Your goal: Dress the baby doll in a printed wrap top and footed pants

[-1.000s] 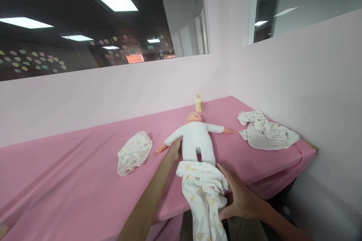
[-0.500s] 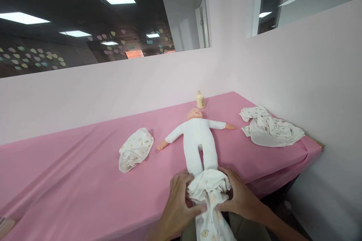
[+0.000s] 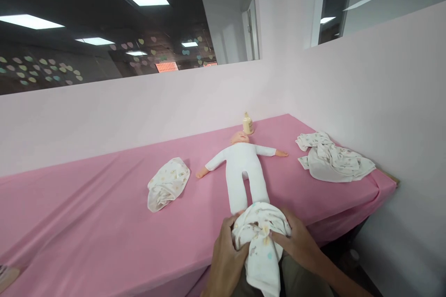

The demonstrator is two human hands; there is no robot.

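A baby doll in a white long-sleeved suit lies on its back on the pink-covered table, arms spread and legs toward me. Bunched over the table's front edge is a white baby garment with small coloured prints. My left hand grips its left side, thumb on top. On the other side my right hand is closed on the gathered cloth. The upper bunch of the garment hides the doll's feet; whether the feet are inside it I cannot tell. Its lower part hangs down over my lap.
A crumpled printed white cloth lies left of the doll. More printed white clothes are heaped at the right. A cream pump bottle stands behind the doll's head, near the wall. The pink cover has folds at left.
Both hands have gathered the garment into a tighter, rounder bunch at the doll's feet. Its hanging part has drawn up a little. The doll's arms have shifted slightly.
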